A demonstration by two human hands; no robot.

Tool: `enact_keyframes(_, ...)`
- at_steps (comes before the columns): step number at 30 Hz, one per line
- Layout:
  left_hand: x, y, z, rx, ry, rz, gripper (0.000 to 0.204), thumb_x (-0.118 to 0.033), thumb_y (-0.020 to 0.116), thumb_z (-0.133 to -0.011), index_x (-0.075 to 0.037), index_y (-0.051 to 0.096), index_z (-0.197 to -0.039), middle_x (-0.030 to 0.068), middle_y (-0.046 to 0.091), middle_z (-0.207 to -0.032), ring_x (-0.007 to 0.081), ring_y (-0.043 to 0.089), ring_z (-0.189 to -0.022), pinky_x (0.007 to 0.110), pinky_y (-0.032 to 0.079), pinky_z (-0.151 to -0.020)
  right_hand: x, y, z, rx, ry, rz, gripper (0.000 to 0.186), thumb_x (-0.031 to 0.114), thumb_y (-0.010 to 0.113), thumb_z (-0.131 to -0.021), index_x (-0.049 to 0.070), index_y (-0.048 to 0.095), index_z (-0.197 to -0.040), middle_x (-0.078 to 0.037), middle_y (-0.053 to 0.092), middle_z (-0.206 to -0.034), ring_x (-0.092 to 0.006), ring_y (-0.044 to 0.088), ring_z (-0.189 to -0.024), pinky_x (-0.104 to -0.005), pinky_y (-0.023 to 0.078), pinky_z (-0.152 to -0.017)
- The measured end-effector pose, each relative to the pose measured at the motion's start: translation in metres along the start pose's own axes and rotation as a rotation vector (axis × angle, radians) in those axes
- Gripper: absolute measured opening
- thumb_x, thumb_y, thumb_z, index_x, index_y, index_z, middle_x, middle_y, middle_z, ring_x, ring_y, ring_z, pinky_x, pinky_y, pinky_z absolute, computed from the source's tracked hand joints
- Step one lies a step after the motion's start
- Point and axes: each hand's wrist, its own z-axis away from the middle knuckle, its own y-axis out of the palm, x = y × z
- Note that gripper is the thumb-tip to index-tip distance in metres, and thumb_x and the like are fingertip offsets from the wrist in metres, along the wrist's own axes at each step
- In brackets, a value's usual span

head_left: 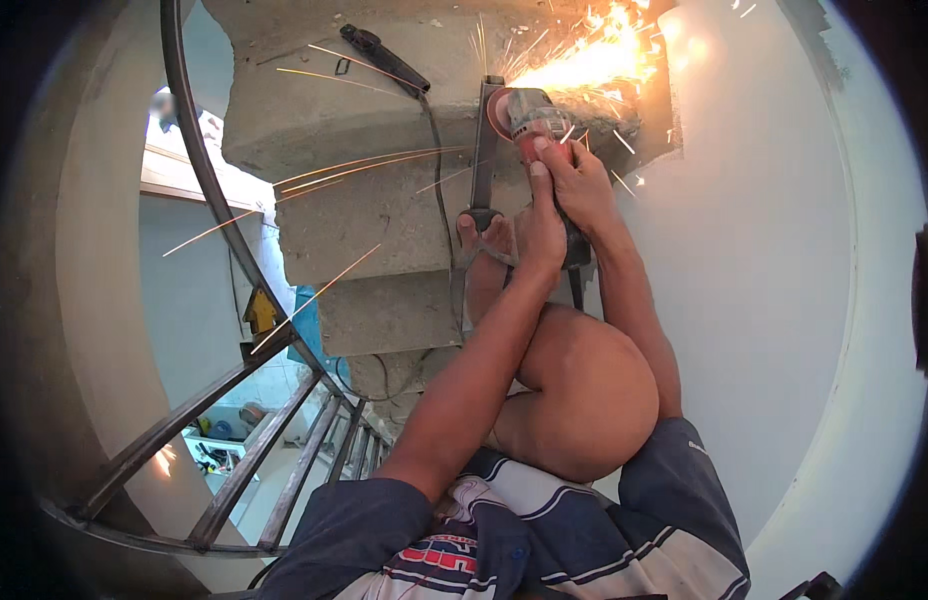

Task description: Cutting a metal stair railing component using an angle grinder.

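The left hand (544, 230) and right hand (584, 185) are clamped around a red-and-grey angle grinder (532, 112), upper centre of the frame, its reddish round disc (498, 114) against a dark, straight metal bar (484, 165), sparks (594, 65) streaming upper right. Red lettering (440, 553) marks the striped shirt (574, 530), lower centre.

Sparks (594, 60) bar the upper right; a lower step (384, 312) beside the cable (443, 195) seems passable.

Sparks (599, 62) glare white-orange, blown out; fisheye rim bends, corners black.
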Motion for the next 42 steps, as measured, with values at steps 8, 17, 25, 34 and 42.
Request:
enact_keyframes(8, -0.013, -0.003, 0.017, 0.014, 0.114, 0.299, 0.102, -0.080, 0.026, -0.095, 0.009, 0.060, -0.131, 0.0238, 0.067, -0.119, 0.0279, 0.063, -0.115, 0.034, 0.047, -0.092, 0.034, 0.005, 0.016, 0.018, 0.082, 0.075, 0.051, 0.047, 0.068, -0.094, -0.002, 0.066, -0.110, -0.010, 0.069, -0.091, -0.0160, 0.062, -0.084, -0.0334, 0.051, -0.077)
enact_keyframes(17, 0.013, -0.003, -0.011, -0.021, 0.090, 0.073, 0.104, -0.083, 0.024, -0.093, 0.008, 0.069, -0.116, 0.0266, 0.072, -0.100, 0.0318, 0.069, -0.104, 0.040, 0.050, -0.086, 0.010, 0.007, 0.002, 0.060, 0.059, -0.029, 0.039, 0.037, 0.064, -0.100, 0.000, 0.066, -0.113, -0.002, 0.067, -0.091, -0.0086, 0.055, -0.080, -0.0276, 0.049, -0.071)
enact_keyframes(25, 0.006, -0.002, -0.002, -0.029, -0.001, 0.287, 0.104, -0.082, 0.024, -0.094, 0.009, 0.069, -0.112, 0.0275, 0.071, -0.096, 0.0354, 0.069, -0.101, 0.042, 0.051, -0.081, 0.014, 0.011, 0.003, 0.075, 0.000, 0.041, 0.049, 0.045, 0.068, -0.095, -0.002, 0.064, -0.106, -0.008, 0.066, -0.085, -0.0129, 0.057, -0.077, -0.0323, 0.050, -0.070)
enact_keyframes(34, -0.007, -0.006, 0.007, -0.033, -0.005, 0.161, 0.103, -0.081, 0.026, -0.094, 0.011, 0.070, -0.105, 0.0223, 0.072, -0.090, 0.0296, 0.070, -0.091, 0.039, 0.051, -0.074, 0.030, 0.008, 0.008, 0.080, 0.054, 0.146, 0.050, 0.045, 0.065, -0.098, -0.001, 0.066, -0.114, -0.008, 0.069, -0.092, -0.0128, 0.059, -0.082, -0.0322, 0.051, -0.073)
enact_keyframes(42, 0.003, -0.001, -0.004, -0.050, -0.125, 0.233, 0.101, -0.081, 0.028, -0.094, 0.010, 0.070, -0.103, 0.0189, 0.071, -0.087, 0.0263, 0.069, -0.087, 0.039, 0.050, -0.073, 0.019, 0.007, 0.002, 0.080, 0.015, 0.195, 0.047, 0.045, 0.064, -0.098, 0.000, 0.067, -0.114, -0.007, 0.068, -0.090, -0.0117, 0.058, -0.080, -0.0316, 0.050, -0.073)
